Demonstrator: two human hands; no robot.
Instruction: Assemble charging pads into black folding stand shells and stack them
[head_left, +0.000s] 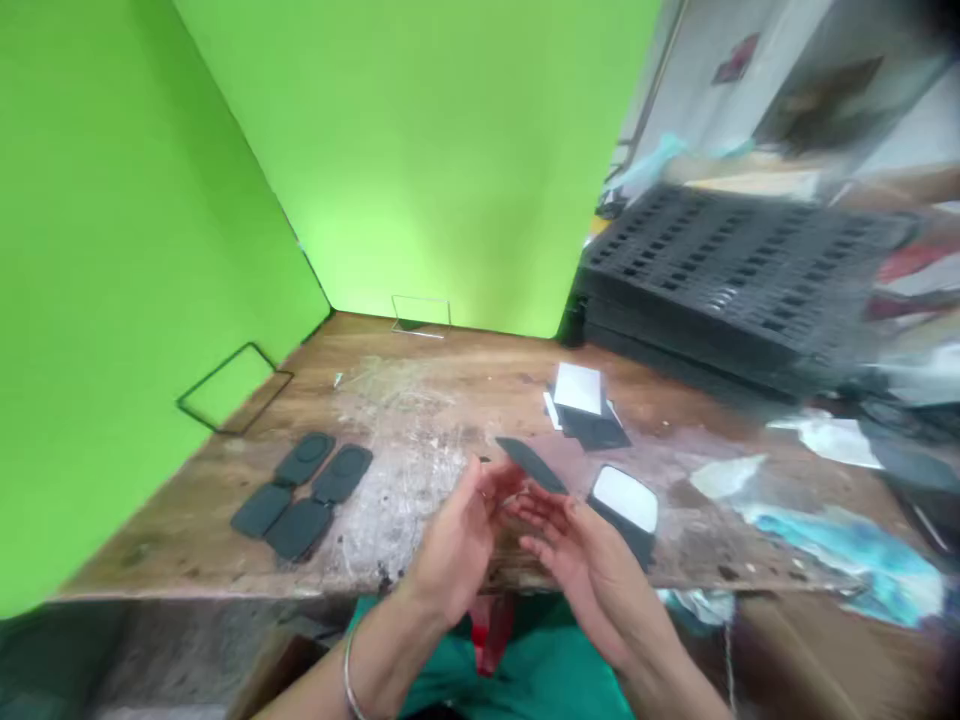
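A thin dark flat piece with rounded ends is tilted up between my hands, just past the fingertips. The curled fingers of my left hand meet its lower edge and appear to grip it. My right hand is cupped with its fingers apart, the thumb tip close to the piece's right end. Blur and the fingers hide the exact contact. Right of my hands lies a dark piece with a white rounded pad. Beyond it is a small pile of dark and white rectangular sheets.
Several dark rounded pads, some with ring marks, lie at the left. A black wire frame leans on the green panel; a thin metal frame stands at the back. At the right are a slotted black crate and a blue-white cloth.
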